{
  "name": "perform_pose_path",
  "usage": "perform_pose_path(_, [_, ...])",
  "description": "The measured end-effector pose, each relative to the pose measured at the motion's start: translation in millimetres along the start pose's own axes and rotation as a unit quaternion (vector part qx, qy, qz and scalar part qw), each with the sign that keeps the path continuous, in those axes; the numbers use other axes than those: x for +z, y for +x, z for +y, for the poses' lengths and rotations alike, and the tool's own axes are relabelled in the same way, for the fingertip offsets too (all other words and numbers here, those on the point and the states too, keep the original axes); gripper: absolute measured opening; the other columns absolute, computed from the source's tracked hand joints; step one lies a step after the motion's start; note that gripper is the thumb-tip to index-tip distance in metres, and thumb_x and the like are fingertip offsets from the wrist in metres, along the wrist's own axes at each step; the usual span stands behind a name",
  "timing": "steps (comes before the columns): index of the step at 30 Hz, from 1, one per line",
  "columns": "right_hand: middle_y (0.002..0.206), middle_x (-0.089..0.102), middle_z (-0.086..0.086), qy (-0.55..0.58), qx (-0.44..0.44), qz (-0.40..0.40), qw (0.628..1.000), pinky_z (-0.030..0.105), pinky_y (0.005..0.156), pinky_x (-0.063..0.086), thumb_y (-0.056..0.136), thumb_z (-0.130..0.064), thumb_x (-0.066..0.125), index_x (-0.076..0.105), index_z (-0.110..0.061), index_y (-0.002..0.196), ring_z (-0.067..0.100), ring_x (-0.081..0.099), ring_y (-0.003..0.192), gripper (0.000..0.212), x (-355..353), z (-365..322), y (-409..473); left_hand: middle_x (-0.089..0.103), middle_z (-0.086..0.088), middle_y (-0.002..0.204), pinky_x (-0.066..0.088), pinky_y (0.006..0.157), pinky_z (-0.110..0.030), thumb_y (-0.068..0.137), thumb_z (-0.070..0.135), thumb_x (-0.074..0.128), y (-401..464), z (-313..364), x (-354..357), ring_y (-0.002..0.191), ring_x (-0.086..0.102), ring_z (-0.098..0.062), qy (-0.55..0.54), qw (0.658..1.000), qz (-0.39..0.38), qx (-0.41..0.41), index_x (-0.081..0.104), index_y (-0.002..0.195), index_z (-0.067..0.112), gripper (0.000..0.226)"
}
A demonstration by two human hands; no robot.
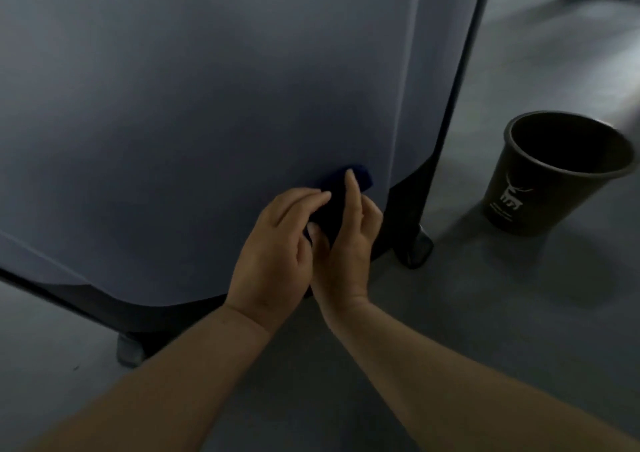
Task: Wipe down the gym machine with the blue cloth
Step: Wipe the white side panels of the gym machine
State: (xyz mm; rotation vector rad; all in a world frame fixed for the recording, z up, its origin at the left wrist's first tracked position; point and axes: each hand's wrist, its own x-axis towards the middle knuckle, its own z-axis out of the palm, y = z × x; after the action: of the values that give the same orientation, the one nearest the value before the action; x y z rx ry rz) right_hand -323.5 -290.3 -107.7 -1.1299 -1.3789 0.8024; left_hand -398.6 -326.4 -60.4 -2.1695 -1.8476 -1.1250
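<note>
Far left: a small grey foot (130, 349) under the gym machine (207, 105), down on the grey floor (485, 313). Above it, a big smooth grey-blue panel, with a dark rim along its bottom edge. Near the panel's lower right: the left hand (273, 254), fingers bent around the blue cloth (337, 205), thumb tucked against it. Right beside it, touching: the right hand (349, 243), fingers long and pressed along the cloth, holding it too. Blue cloth bunched up between both hands, its top end flat against the panel. Just right of the hands: a dark leg (415, 243) of the machine, standing on the floor. Further right, well apart: a dark bin (554, 181), open on top, with a white deer picture on its side.
</note>
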Motion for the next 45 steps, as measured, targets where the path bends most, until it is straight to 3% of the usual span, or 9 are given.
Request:
perform_pose_path(5, [0.138, 0.024, -0.008, 0.125, 0.293, 0.001, 0.948, 0.012, 0.091, 0.033, 0.098, -0.012, 0.055, 0.015, -0.035, 0.155, 0.002, 0.040, 0.110, 0.073, -15, 6, 21, 0.046, -0.011, 0.148, 0.022, 0.119, -0.043, 0.091, 0.009, 0.054, 11, -15, 0, 0.139, 0.036, -0.029, 0.283, 0.931, -0.106, 0.204, 0.051, 0.139, 0.004, 0.049])
perform_pose_path(12, [0.140, 0.024, -0.006, 0.101, 0.291, 0.025, 0.951, 0.021, 0.104, 0.034, 0.099, -0.010, 0.049, 0.017, -0.031, 0.156, 0.006, 0.039, 0.119, 0.068, -24, 14, 36, -0.048, -0.016, 0.145, -0.035, 0.104, -0.052, 0.096, 0.026, 0.027, 33, 2, -6, 0.131, -0.046, -0.034, 0.572, 0.747, -0.260, 0.219, -0.030, 0.147, 0.008, 0.078])
perform_pose_path(15, [0.152, 0.021, 0.000, 0.131, 0.410, -0.010, 0.903, 0.033, 0.107, 0.040, 0.099, -0.004, 0.044, 0.017, -0.034, 0.156, 0.015, 0.044, 0.121, 0.070, -27, 17, 34, -0.050, -0.019, 0.143, -0.035, 0.101, -0.056, 0.099, 0.027, 0.035, 33, 0, -1, 0.128, -0.049, -0.037, 0.577, 0.742, -0.268, 0.211, -0.030, 0.147, 0.009, 0.083])
perform_pose_path(21, [0.152, 0.016, -0.008, 0.105, 0.319, 0.010, 0.942, 0.037, 0.114, 0.035, 0.097, -0.004, 0.046, 0.011, -0.037, 0.155, 0.014, 0.035, 0.135, 0.075, -18, 12, 34, -0.049, -0.019, 0.144, -0.032, 0.105, -0.056, 0.099, 0.028, 0.039, 22, -9, 1, 0.131, -0.047, -0.036, 0.565, 0.750, -0.271, 0.211, -0.032, 0.145, 0.006, 0.088])
perform_pose_path(26, [0.154, 0.025, 0.005, 0.135, 0.480, -0.053, 0.865, 0.047, 0.106, 0.044, 0.094, -0.005, 0.050, 0.017, -0.036, 0.154, 0.029, 0.047, 0.128, 0.076, -9, 8, 23, -0.040, -0.018, 0.151, -0.031, 0.107, -0.056, 0.100, 0.028, 0.038, 6, -27, 1, 0.135, -0.042, -0.037, 0.570, 0.750, -0.223, 0.252, -0.023, 0.150, 0.005, 0.082])
perform_pose_path(31, [0.152, 0.018, 0.003, 0.085, 0.403, -0.009, 0.911, 0.034, 0.108, 0.040, 0.095, 0.000, 0.047, 0.013, -0.028, 0.156, 0.023, 0.043, 0.128, 0.076, -17, 7, 36, -0.019, -0.014, 0.161, -0.012, 0.119, -0.053, 0.096, 0.021, 0.042, -4, -49, -7, 0.148, -0.018, -0.033, 0.585, 0.735, -0.171, 0.298, -0.003, 0.155, 0.006, 0.076])
perform_pose_path(37, [0.152, 0.034, 0.005, 0.146, 0.476, -0.056, 0.866, 0.052, 0.101, 0.047, 0.084, -0.011, 0.051, 0.025, -0.038, 0.150, 0.034, 0.052, 0.122, 0.077, 1, 9, 18, -0.030, -0.017, 0.157, -0.021, 0.114, -0.056, 0.098, 0.031, 0.044, -16, -59, -15, 0.142, -0.031, -0.036, 0.601, 0.718, -0.192, 0.293, -0.015, 0.153, 0.006, 0.084])
perform_pose_path(41, [0.155, 0.020, 0.006, 0.078, 0.429, 0.000, 0.900, 0.045, 0.107, 0.043, 0.090, 0.004, 0.044, 0.016, -0.027, 0.156, 0.031, 0.043, 0.130, 0.078, -10, 1, 37, -0.032, -0.017, 0.156, -0.021, 0.114, -0.055, 0.095, 0.012, 0.013, -25, -63, -20, 0.141, -0.033, -0.036, 0.615, 0.702, -0.209, 0.293, -0.016, 0.152, 0.006, 0.065])
perform_pose_path(45, [0.159, 0.014, 0.002, 0.070, 0.428, 0.002, 0.901, 0.045, 0.109, 0.040, 0.092, 0.007, 0.039, 0.010, -0.032, 0.157, 0.031, 0.037, 0.136, 0.081, -10, -5, 30, -0.031, -0.018, 0.156, -0.019, 0.114, -0.057, 0.094, 0.009, 0.037, -32, -72, -21, 0.142, -0.032, -0.036, 0.609, 0.712, -0.177, 0.300, -0.016, 0.152, 0.005, 0.079])
